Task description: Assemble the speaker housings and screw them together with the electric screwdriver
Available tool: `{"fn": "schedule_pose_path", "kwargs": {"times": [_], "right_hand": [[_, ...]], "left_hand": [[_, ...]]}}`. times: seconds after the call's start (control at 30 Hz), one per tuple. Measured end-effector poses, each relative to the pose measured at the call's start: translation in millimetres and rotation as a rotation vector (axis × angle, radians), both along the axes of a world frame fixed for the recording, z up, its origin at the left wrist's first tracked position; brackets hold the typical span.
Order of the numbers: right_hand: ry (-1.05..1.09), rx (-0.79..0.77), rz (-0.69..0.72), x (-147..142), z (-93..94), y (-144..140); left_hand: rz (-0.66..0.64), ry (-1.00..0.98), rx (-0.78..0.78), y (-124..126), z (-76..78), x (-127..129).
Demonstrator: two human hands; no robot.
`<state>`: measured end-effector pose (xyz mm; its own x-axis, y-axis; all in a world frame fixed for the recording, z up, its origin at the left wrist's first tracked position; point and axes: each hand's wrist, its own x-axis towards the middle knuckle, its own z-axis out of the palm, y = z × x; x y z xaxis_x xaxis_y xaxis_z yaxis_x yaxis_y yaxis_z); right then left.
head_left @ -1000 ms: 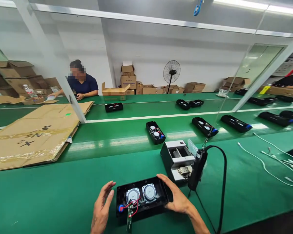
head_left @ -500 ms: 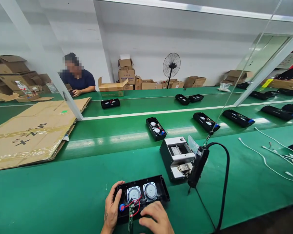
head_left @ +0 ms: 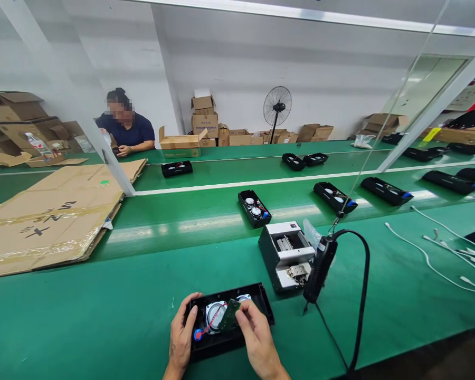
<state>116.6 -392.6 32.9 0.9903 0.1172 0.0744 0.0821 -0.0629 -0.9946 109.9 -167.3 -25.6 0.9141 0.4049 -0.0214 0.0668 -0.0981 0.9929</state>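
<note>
Near the front edge of the green tabletop [head_left: 103, 316], open room left; white-topped box [head_left: 287, 253] and hanging black screwdriver [head_left: 319, 269] close right. Black rectangular plastic speaker shell [head_left: 229, 322], long axis left-right, open upward. Left hand [head_left: 181, 338] clasping its left end. Right hand [head_left: 257, 338] pinching small green circuit board [head_left: 229, 315], tilted above it.

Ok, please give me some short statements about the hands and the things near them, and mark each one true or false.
1. The right hand holds a small green circuit board over the black speaker housing. True.
2. The left hand is flat on the green table, away from the housing. False: it grips the housing's left end.
3. The electric screwdriver hangs unheld, right of the housing. True.
4. The flattened cardboard lies right of the hands. False: it lies far left.
</note>
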Motion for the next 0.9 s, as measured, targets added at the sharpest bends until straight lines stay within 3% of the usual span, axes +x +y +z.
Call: {"fn": "schedule_pose_path", "kwargs": {"times": [0.13,0.23,0.4,0.47,0.63,0.73,0.9], "right_hand": [[0.11,0.085,-0.052,12.9,6.5,-9.5],[0.103,0.082,0.0,20.0,12.5,-13.2],[0.077,0.0,0.106,23.7,16.2,-14.9],[0.07,-0.017,0.127,23.9,16.9,-15.2],[0.065,-0.035,0.144,23.8,18.5,-15.5],[0.064,-0.028,0.141,23.2,18.2,-15.6],[0.055,-0.034,0.143,22.6,16.1,-14.6]], "left_hand": [[0.002,0.0,0.003,-1.5,1.1,0.0],[0.011,0.015,0.043,-0.5,3.3,0.5],[0.076,-0.117,0.372,7.1,13.3,-4.5],[-0.039,-0.209,0.477,6.8,20.1,-7.4],[-0.49,-0.283,0.665,-5.3,34.4,-4.1],[-0.533,-0.303,0.737,-9.6,37.5,1.8],[-0.448,-0.345,0.741,-12.2,42.1,5.2]]}}
